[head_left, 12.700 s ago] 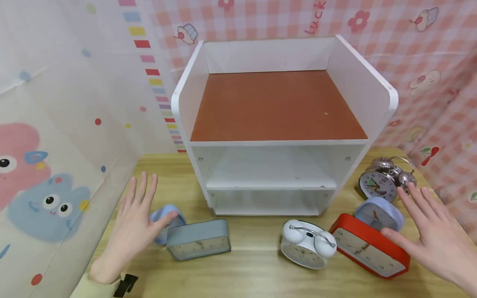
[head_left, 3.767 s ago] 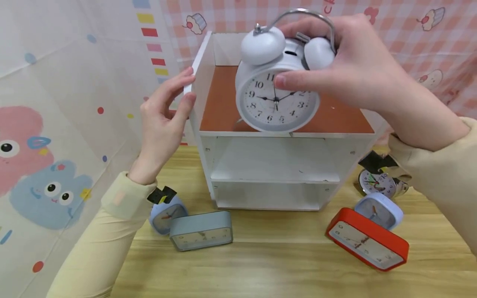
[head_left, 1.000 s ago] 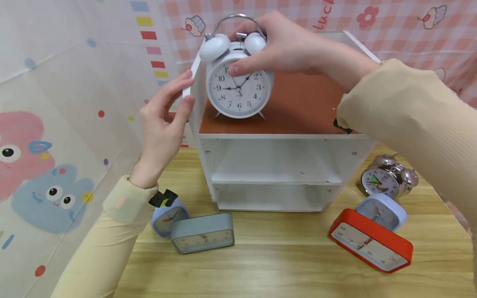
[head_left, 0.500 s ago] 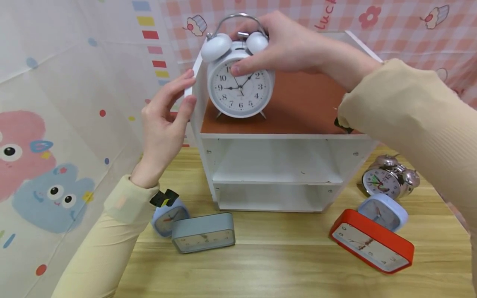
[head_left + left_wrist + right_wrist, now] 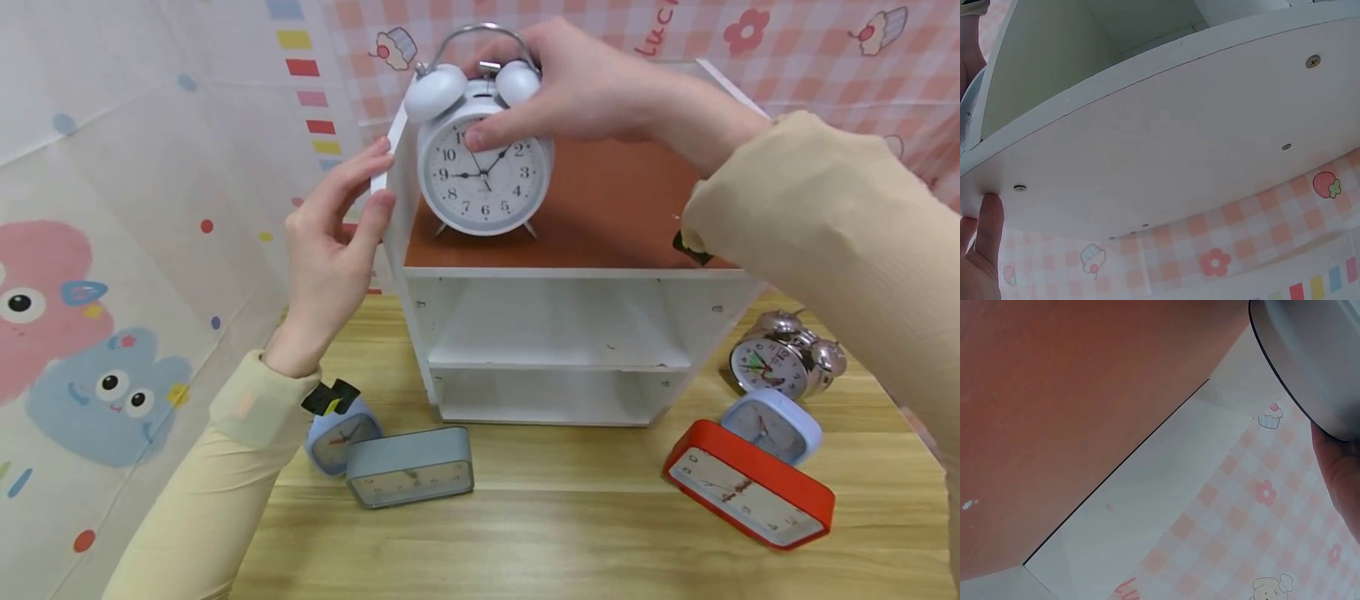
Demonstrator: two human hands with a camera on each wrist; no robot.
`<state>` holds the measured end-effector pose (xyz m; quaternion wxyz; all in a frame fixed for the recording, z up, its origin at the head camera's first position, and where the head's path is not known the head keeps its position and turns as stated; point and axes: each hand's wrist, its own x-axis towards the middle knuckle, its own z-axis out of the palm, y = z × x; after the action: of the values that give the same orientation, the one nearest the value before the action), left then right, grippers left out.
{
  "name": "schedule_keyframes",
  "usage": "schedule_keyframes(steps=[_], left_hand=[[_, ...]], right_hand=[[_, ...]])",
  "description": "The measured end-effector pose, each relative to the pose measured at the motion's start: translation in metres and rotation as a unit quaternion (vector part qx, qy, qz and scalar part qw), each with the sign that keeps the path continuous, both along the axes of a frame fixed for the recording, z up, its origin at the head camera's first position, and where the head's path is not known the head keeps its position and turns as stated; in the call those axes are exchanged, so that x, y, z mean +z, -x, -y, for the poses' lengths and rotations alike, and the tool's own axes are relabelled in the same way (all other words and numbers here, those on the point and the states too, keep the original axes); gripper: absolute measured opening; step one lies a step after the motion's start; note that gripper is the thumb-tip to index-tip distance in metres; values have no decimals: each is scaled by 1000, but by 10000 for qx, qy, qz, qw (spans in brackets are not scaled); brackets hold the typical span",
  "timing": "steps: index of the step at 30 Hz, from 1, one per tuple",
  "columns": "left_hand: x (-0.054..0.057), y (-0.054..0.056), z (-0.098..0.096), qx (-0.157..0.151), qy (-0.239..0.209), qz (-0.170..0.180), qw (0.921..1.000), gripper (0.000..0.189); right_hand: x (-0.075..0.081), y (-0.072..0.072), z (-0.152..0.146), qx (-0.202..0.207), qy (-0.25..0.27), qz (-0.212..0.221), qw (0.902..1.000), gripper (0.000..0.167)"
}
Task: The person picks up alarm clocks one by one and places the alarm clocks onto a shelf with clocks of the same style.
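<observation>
My right hand [image 5: 577, 87] grips a white twin-bell alarm clock [image 5: 486, 187] by its upper body, thumb across the dial and other fingers behind. Upright, with its short legs at the brown top surface [image 5: 622, 208] of a white shelf unit [image 5: 555, 271], the clock stands near the left side panel. In the right wrist view, part of the clock's body [image 5: 1316, 362] and a piece of the hand appear at the right edge. My left hand [image 5: 333, 242] holds the front edge of that panel with curved fingers and thumb; a finger [image 5: 990, 219] touches its outer face in the left wrist view.
Lower left on the wooden table [image 5: 525, 525] sit a blue clock [image 5: 341, 437] and a grey-blue rectangular clock [image 5: 411, 468]. At right are a red rectangular clock [image 5: 750, 487], a lavender clock [image 5: 772, 425] and a silver twin-bell clock [image 5: 783, 358]. Patterned cloth hangs behind.
Earlier, the white clock stood on the table and both hands were free; later my right hand carried it left onto the shelf top. Over the last second, both hands and clock hold nearly still.
</observation>
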<state>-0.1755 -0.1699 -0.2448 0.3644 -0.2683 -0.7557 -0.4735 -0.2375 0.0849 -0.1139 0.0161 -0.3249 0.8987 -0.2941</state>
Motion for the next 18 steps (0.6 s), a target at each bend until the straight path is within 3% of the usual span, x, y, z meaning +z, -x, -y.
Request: schedule_keyframes(steps=[5, 13, 18], left_hand=[[0, 0, 0, -20, -20, -15, 10000, 34], [0, -1, 0, -51, -30, -17, 10000, 33], [0, 0, 1, -87, -46, -20, 9999, 33]], right_hand=[[2, -1, 0, -18, -15, -33, 10000, 64], [5, -5, -5, -81, -33, -268, 9996, 90], [8, -13, -9, -174, 113, -383, 9991, 87]])
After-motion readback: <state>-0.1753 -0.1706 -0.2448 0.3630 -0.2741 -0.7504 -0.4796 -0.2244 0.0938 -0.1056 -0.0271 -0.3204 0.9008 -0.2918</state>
